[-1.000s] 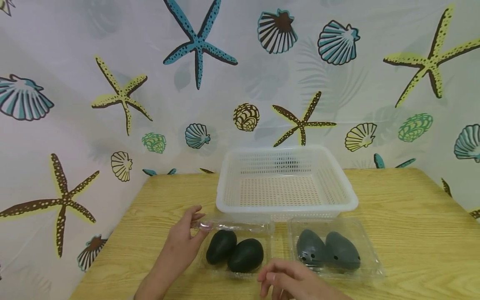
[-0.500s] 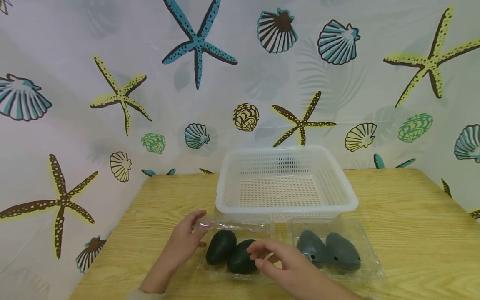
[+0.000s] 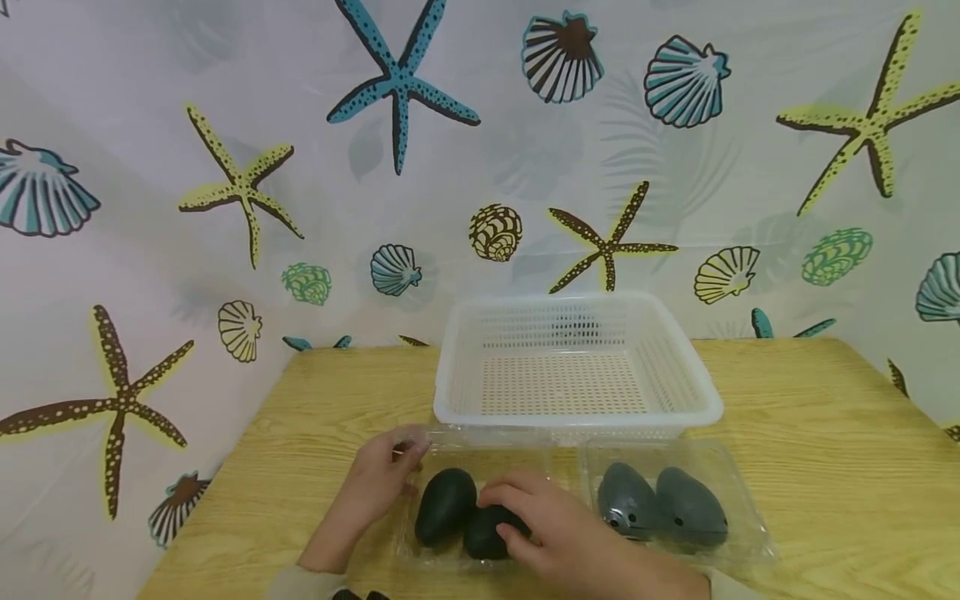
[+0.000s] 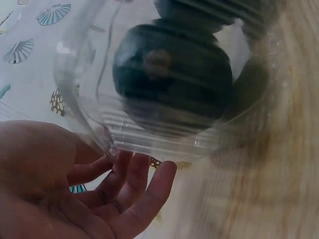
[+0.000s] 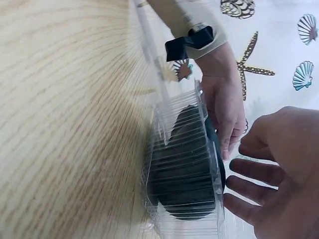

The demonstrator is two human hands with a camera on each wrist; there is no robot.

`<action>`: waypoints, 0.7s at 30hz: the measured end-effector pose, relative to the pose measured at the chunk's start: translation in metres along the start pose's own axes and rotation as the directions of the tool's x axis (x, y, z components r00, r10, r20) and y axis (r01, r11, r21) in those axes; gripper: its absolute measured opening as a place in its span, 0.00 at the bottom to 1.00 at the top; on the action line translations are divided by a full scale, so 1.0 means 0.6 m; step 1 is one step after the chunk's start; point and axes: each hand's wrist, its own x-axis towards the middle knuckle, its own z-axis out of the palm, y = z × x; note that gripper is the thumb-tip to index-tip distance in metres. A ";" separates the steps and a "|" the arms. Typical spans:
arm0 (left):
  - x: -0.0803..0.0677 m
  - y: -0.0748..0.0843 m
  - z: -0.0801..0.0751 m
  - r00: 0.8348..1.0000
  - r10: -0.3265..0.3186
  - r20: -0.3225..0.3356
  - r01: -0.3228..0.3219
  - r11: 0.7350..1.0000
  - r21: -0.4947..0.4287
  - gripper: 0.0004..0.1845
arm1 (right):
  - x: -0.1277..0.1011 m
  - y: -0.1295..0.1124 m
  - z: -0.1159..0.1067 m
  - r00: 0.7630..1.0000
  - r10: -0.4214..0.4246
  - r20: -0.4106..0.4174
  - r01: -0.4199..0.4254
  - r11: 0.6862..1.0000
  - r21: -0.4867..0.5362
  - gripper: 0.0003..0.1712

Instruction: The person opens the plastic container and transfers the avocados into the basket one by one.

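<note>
Two dark green avocados lie in a clear plastic container (image 3: 480, 458) in front of the basket. My left hand (image 3: 375, 479) pinches this container's far left corner, its thumb and fingertips meeting at the plastic edge in the left wrist view. The left avocado (image 3: 446, 507) shows whole. Over the right avocado (image 3: 487, 532) reaches my right hand (image 3: 558, 529), its fingers spread and slightly bent. In the right wrist view those fingertips are right at the container's rim, beside the dark fruit, and do not wrap round it.
A second clear container (image 3: 750, 525), with two avocados (image 3: 690, 506) under its plastic, lies just to the right. Behind both stands a white perforated basket (image 3: 577, 417) on the wooden table (image 3: 817, 433). A cloth (image 3: 480, 167) printed with shells and starfish hangs behind.
My right hand has moved up and left from the container's near right corner onto the right avocado. The left hand has drawn its fingers in at the container's far left corner.
</note>
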 end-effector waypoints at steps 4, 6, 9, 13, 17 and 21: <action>0.003 -0.006 -0.004 0.999 0.001 0.038 -0.001 1.000 0.009 0.12 | 0.008 0.007 0.006 0.996 -0.063 0.066 0.070 0.991 -0.110 0.16; 0.004 -0.009 -0.008 0.998 -0.011 0.066 0.012 1.000 -0.011 0.12 | 0.012 0.012 0.006 0.989 -0.096 0.108 0.111 0.984 -0.140 0.17; 0.006 -0.011 -0.012 0.995 -0.028 0.092 0.031 0.999 -0.032 0.13 | 0.019 0.019 0.002 0.978 -0.125 0.169 0.153 0.974 -0.169 0.20; 0.007 -0.012 -0.016 0.995 -0.026 0.101 0.029 0.999 -0.032 0.14 | 0.026 0.023 -0.005 0.967 -0.083 0.241 0.130 0.974 -0.188 0.26; 0.007 -0.012 -0.017 0.994 -0.026 0.110 0.030 0.999 -0.033 0.14 | 0.028 0.027 -0.007 0.955 -0.007 0.298 0.070 0.977 -0.202 0.32; 0.003 -0.007 -0.020 0.991 -0.048 0.121 0.049 0.999 -0.005 0.13 | 0.026 0.032 -0.003 0.954 0.010 0.299 0.049 0.981 -0.189 0.34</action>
